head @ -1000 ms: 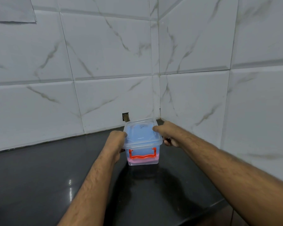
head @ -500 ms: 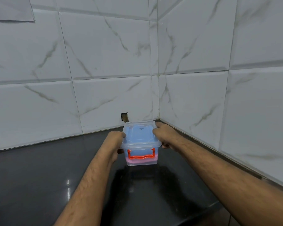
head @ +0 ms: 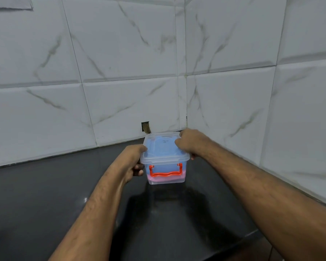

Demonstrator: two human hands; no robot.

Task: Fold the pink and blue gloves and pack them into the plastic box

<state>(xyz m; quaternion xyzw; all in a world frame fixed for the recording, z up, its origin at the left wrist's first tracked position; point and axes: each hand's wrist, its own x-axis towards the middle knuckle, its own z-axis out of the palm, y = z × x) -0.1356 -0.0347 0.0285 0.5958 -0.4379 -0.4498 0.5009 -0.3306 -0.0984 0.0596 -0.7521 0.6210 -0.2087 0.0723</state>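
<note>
Sitting on the black desk [head: 45, 213] near the tiled corner, the plastic box [head: 166, 172] shows at centre frame, its clear lid [head: 164, 147] on top. Blue glove [head: 162, 149] fills the upper part, seen through lid and front wall; pink glove [head: 166, 178] lies beneath it as a band along the bottom. Orange handle [head: 166, 171] hangs folded down against the near wall, at the box's 6 o'clock.

Left hand [head: 134, 160] at the box's 9 o'clock: thumb over the lid's edge, fingers curled below against the side wall. Its grip is closed around that edge of the box.

Right hand [head: 188, 143] at the box's 2 o'clock: fingers curled over the lid's far right corner, a fingertip showing under the rim at 3 o'clock. Its grip likewise clamps lid and rim.

Whether the box base touches the desk or is held just clear cannot be told; a dark reflection spreads on the desk at 6 o'clock from it.

White marble-veined tiles [head: 120, 53] behind; a small rectangular hole [head: 145, 127] in the wall at the box's 11 o'clock
</note>
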